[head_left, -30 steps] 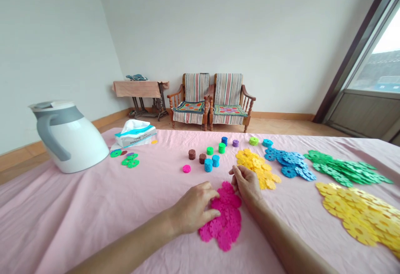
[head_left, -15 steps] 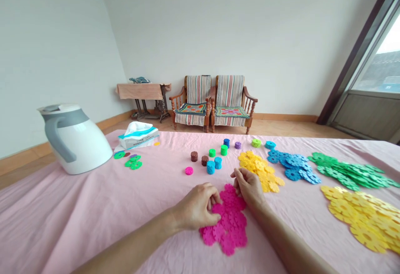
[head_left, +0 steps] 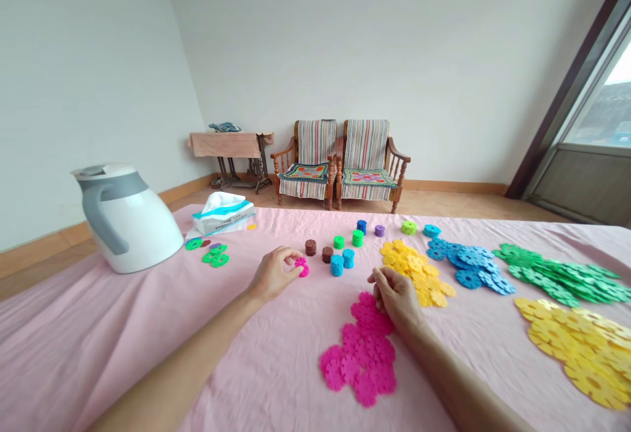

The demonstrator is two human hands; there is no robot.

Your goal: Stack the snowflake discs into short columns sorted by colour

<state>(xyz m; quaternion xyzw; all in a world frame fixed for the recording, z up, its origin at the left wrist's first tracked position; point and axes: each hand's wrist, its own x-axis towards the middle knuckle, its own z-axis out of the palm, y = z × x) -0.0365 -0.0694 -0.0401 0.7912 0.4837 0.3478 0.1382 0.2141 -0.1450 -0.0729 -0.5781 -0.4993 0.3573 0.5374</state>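
My left hand (head_left: 274, 273) reaches out over the pink cloth and pinches a pink snowflake disc at the small pink stack (head_left: 302, 267). My right hand (head_left: 396, 297) rests with curled fingers at the far edge of the flat pile of pink discs (head_left: 362, 353); I cannot tell if it holds one. Beyond the hands stand short stacks of discs: brown (head_left: 310, 247), blue (head_left: 336, 265) and green (head_left: 357, 238).
Flat piles of yellow (head_left: 417, 269), blue (head_left: 468, 265), green (head_left: 557, 274) and more yellow discs (head_left: 582, 346) lie to the right. A white kettle (head_left: 125, 216) and a tissue pack (head_left: 223, 213) stand at the left. Two wooden chairs (head_left: 340, 164) are behind.
My left hand left the pink pile and moved forward-left to the small pink stack with a disc. The right hand stayed at the pile's far edge. The view shifted slightly.
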